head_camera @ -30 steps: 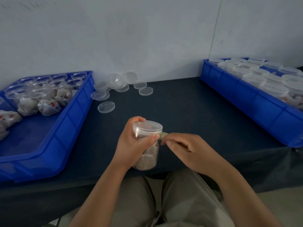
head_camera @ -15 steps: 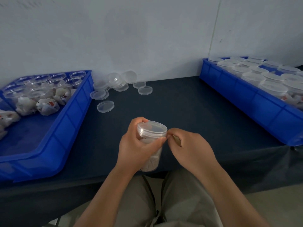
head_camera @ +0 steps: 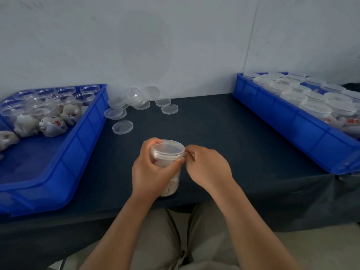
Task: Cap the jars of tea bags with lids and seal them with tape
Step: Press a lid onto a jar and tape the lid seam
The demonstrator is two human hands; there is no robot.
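The left hand (head_camera: 153,172) grasps the jar (head_camera: 165,158), thumb across its near side just under the lid (head_camera: 167,148), fingers wrapped round the far side. The lid sits on the jar, and tea bags (head_camera: 171,185) show through the wall below the palm. The right hand (head_camera: 208,168) is just right of the jar. Its fingers are curled, with thumb and forefinger pinched together against the lid's right edge. Whether they hold tape cannot be told.

The jar is upright over the table (head_camera: 224,133), close to its front edge, which runs just under both wrists. I cannot tell whether the jar's base rests on the cloth. Ahead of the hands, open dark cloth reaches to the loose lids (head_camera: 122,127). There is more open cloth to the right of the right hand, up to the right bin (head_camera: 282,121), which is well apart. The left bin (head_camera: 83,137) is nearer, left of the left hand, and its near corner overhangs the front edge.

Small red tags (head_camera: 57,123) show on tea bags in both bins. Any writing on them is too small to read.

There are two blue bins and one jar in hand. Three loose lids lie singly. The others overlap in a heap by the wall (head_camera: 175,45), making at least eight in all. The left bin holds roughly nine open jars (head_camera: 85,97). The right bin holds at least fifteen capped jars (head_camera: 315,109), the rows running out of view.
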